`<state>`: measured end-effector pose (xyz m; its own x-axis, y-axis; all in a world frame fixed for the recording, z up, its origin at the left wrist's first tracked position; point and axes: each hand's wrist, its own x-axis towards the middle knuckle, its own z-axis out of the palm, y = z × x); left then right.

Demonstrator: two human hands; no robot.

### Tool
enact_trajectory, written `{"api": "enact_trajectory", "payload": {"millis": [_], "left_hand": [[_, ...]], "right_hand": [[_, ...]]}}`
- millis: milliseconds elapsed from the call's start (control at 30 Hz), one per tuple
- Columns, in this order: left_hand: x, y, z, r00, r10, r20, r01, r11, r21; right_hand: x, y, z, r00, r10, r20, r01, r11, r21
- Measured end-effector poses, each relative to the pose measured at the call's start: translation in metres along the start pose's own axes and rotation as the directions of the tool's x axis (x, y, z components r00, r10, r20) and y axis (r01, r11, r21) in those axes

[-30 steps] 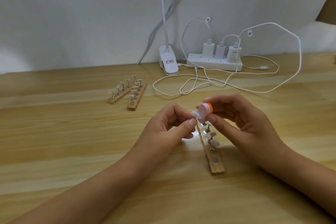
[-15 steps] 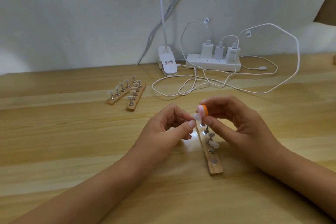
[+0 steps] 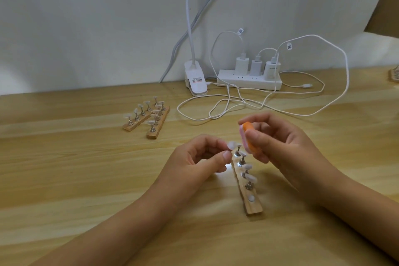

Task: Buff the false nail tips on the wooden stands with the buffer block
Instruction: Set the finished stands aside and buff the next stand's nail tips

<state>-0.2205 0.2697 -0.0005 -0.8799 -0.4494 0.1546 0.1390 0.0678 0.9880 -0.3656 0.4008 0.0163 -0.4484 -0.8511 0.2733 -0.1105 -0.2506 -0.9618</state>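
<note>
step: buffing on the near wooden stand (image 3: 253, 206), working its far-end nail tip (image 3: 232, 145).
left grip: left hand (image 3: 200, 157), thumb and forefinger pinched at that tip's peg to steady it. Can't tell if the peg is seated or lifted.
right grip: right hand (image 3: 280, 142) clamped on the buffer block (image 3: 246, 127), thumb across its face.
block position: on edge, just right of the tip, small gap.
left to do: three other tips here, plus two more stands (image 3: 130, 125) back-left on the desk (image 3: 86, 179).
next: likely close the gap, lay the block flat on the tip and use short, light strokes. The peg looks thin, so the pinch must brace it.
</note>
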Motion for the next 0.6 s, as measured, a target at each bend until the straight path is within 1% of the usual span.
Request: {"api": "enact_trajectory", "payload": {"millis": [67, 167, 333, 500, 600], "left_hand": [[0.0002, -0.0008, -0.0006, 1.0, 0.01, 0.01, -0.01, 0.999, 0.033], [0.0, -0.0001, -0.001, 1.0, 0.007, 0.02, -0.008, 0.998, 0.068], [-0.0001, 0.0003, -0.0007, 1.0, -0.015, 0.026, 0.012, 0.994, 0.109], [-0.0009, 0.002, -0.0007, 0.999, -0.033, 0.009, 0.032, 0.994, 0.104], [-0.0008, 0.0014, 0.0007, 0.999, -0.039, -0.005, 0.04, 0.99, 0.135]], "right_hand": [[0.0024, -0.0024, -0.0045, 0.997, 0.067, -0.027, -0.064, 0.992, 0.107], [0.0041, -0.0033, -0.01, 0.991, 0.125, -0.052, -0.118, 0.984, 0.131], [0.0038, 0.0008, -0.0057, 0.994, 0.095, -0.056, -0.09, 0.993, 0.08], [0.0035, 0.0003, -0.004, 0.991, 0.118, -0.056, -0.11, 0.986, 0.124], [0.0034, 0.0, -0.0032, 0.994, 0.1, -0.052, -0.09, 0.982, 0.168]]}}
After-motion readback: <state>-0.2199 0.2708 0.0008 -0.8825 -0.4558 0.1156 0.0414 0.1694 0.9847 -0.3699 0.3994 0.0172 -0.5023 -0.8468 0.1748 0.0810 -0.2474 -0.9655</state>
